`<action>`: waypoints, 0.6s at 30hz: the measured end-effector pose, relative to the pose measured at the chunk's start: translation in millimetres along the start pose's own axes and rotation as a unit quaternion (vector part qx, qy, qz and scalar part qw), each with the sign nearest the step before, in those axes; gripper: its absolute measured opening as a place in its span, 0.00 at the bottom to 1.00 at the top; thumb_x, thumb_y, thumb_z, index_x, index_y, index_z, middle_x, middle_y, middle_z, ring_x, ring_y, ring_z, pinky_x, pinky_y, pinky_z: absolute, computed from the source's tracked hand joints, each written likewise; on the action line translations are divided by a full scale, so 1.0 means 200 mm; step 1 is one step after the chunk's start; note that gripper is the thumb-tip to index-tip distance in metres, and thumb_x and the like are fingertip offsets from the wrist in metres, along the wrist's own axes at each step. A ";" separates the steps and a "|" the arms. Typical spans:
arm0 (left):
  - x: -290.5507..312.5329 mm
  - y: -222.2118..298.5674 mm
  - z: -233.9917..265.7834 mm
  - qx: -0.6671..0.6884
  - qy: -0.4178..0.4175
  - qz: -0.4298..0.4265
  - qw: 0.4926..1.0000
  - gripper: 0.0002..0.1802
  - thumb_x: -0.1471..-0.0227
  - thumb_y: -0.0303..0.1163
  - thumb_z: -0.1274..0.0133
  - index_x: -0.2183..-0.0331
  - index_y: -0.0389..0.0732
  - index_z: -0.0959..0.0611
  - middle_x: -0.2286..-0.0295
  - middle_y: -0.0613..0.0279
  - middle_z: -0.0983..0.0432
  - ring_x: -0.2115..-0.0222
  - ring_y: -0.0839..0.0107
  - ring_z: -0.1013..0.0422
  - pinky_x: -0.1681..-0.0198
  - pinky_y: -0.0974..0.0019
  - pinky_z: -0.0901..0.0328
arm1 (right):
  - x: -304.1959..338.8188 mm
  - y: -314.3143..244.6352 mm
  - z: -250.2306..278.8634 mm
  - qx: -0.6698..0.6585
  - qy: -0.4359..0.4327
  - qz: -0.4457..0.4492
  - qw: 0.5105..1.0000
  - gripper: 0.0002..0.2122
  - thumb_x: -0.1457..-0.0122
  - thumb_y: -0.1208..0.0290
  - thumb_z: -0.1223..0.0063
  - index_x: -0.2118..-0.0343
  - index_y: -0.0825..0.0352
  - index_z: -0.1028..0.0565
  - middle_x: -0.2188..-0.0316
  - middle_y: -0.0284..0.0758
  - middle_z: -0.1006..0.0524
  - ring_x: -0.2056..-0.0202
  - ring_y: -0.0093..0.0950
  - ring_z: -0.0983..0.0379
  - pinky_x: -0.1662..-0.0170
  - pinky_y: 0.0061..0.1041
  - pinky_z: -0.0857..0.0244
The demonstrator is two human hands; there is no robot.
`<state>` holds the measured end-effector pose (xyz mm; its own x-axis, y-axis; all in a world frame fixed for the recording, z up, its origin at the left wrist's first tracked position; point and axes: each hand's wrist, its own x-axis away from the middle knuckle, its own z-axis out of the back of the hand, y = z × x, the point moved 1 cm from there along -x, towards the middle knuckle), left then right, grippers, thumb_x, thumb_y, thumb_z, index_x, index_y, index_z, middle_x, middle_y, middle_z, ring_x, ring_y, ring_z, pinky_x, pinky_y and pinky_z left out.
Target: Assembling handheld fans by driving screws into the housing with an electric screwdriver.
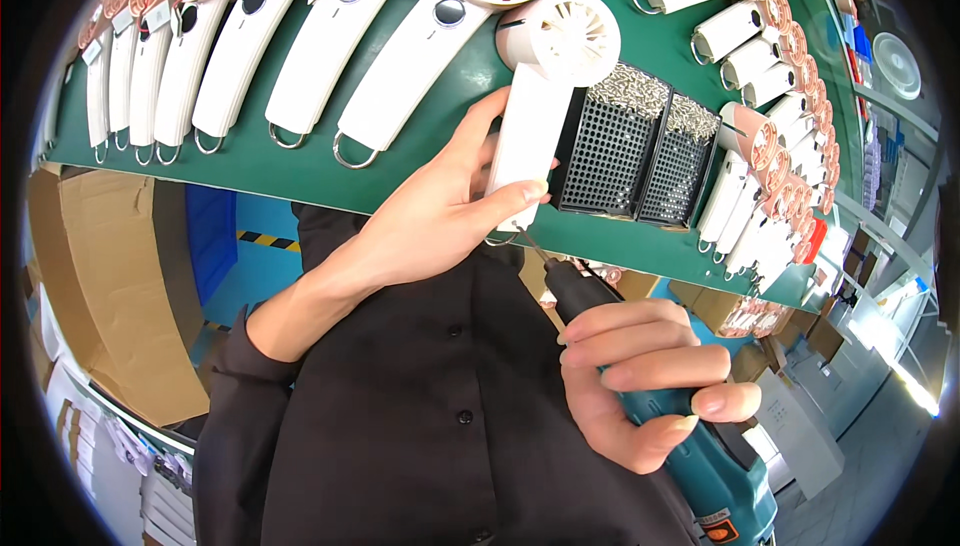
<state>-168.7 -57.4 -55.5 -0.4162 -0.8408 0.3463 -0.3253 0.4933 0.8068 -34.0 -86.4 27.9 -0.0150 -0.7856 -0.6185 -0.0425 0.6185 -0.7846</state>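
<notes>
My left hand (425,211) is closed around the handle of a white handheld fan (530,131), thumb pressed on the handle's near end. Its round bladed head points away from me. A wire loop shows at the handle's near end. My right hand (640,376) grips a teal and black electric screwdriver (690,456). The thin bit slants up to the handle's near end and appears to touch it; whether a screw sits under the tip is too small to tell. Beside the fan, black perforated trays (608,151) hold many small silver screws (630,91).
Several white fan bodies (335,56) with open pinkish round heads line the green table (290,181) at left. More fan bodies (735,31) run down the right side. Below the table's left edge stands an open cardboard box (130,286) beside a blue bin (212,241).
</notes>
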 end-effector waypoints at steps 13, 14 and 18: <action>0.00 -0.01 0.01 -0.018 0.000 -0.001 1.000 0.36 0.41 0.25 0.54 0.38 0.42 0.52 0.54 0.50 0.29 0.58 0.67 0.27 0.54 0.64 0.34 | 0.04 0.11 -0.01 -0.046 -0.025 0.020 0.998 0.11 0.39 0.68 0.61 0.60 0.67 0.45 0.80 0.40 0.34 0.89 0.31 0.35 0.86 0.28 0.32; 0.00 -0.01 0.01 -0.021 -0.001 0.002 1.000 0.36 0.41 0.25 0.54 0.38 0.42 0.52 0.53 0.50 0.29 0.58 0.67 0.27 0.54 0.64 0.34 | 0.03 0.12 -0.02 -0.054 -0.023 0.024 0.998 0.10 0.40 0.70 0.60 0.62 0.66 0.46 0.81 0.40 0.34 0.89 0.31 0.35 0.85 0.28 0.32; 0.00 -0.01 0.01 -0.017 0.002 0.003 1.000 0.35 0.41 0.25 0.54 0.38 0.42 0.51 0.54 0.51 0.29 0.58 0.68 0.28 0.55 0.65 0.34 | 0.05 0.14 -0.01 -0.048 -0.038 0.041 0.997 0.10 0.40 0.69 0.59 0.63 0.66 0.45 0.82 0.39 0.34 0.89 0.31 0.34 0.85 0.27 0.32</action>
<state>-169.6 -57.3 -57.9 -0.4153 -0.8387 0.3524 -0.2941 0.4904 0.8204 -37.9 -76.5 -0.5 0.0541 -0.7265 -0.6850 -0.1390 0.6739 -0.7257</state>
